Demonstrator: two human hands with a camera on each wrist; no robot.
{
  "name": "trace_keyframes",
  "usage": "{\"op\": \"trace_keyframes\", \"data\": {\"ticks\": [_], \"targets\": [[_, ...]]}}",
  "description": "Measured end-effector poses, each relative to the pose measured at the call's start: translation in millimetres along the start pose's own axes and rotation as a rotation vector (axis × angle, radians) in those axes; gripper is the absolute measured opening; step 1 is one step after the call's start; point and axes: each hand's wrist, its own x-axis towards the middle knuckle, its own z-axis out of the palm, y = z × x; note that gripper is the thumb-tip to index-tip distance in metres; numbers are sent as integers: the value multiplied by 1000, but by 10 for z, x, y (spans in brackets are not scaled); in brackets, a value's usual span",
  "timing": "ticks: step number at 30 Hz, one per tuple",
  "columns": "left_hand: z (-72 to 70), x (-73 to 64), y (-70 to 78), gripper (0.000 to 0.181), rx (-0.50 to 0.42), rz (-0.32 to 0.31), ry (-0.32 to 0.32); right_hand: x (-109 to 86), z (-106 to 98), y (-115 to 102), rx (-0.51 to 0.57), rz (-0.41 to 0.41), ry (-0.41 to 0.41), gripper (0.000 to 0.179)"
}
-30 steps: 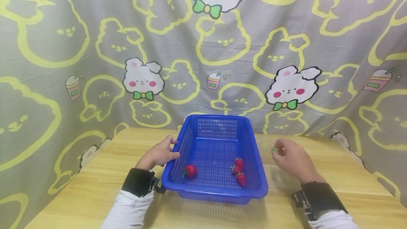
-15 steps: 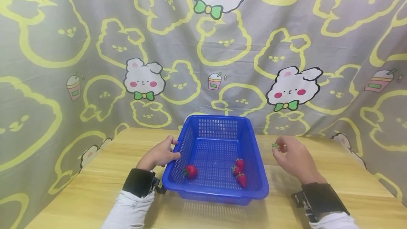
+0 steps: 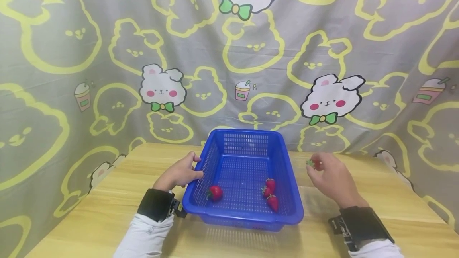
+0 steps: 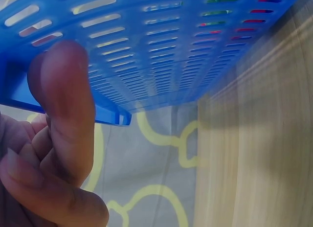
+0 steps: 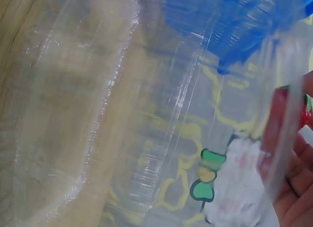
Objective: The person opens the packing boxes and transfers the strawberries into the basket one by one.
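Observation:
In the head view my right hand (image 3: pixel 331 178) pinches a strawberry (image 3: pixel 317 165) with green leaves, to the right of the blue basket (image 3: pixel 247 214). A clear plastic container (image 5: pixel 98 119) shows large in the right wrist view, and its wall partly covers that strawberry and my fingers. My left hand (image 3: pixel 182 172) holds the basket's left side near the rim, and a digit lies against the slotted wall in the left wrist view. Inside the basket, one strawberry (image 3: pixel 215 192) lies at the front left. Several others, including a strawberry (image 3: pixel 272 202), cluster at the front right.
A pale wooden table (image 3: pixel 107 206) carries the basket and the clear container, whose outline is faint in the head view. Behind and at both sides hangs a grey curtain (image 3: pixel 201 51) printed with yellow outlines and white rabbits.
My right hand has risen very slightly with its strawberry. The left hand, the basket and the strawberries inside it stay where they were.

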Motion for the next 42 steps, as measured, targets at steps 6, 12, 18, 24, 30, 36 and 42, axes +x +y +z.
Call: {"op": "trace_keyframes", "data": {"ticks": [6, 12, 18, 24, 30, 36, 42], "targets": [[-9, -3, 20, 37, -4, -11, -2, 16, -4, -17, 1, -19, 15, 15], [-1, 2, 12, 37, -6, -11, -7, 26, -21, -39, 4, -18, 9, 14], [3, 0, 6, 36, -10, -10, -4, 30, -16, -86, 16, -41, 26, 15], [11, 6, -4, 37, -8, -7, 3, 36, -22, -144, 23, -63, 40, 15], [13, 3, 2, 37, -11, -17, 16, 45, -15, -184, 29, -86, 49, 15], [18, 3, 2, 37, -1, -20, 23, 45, 1, -204, 20, -94, 46, 16], [18, -4, 1, 35, -5, -13, 24, 41, 4, -259, 25, -92, 32, 16]]}}
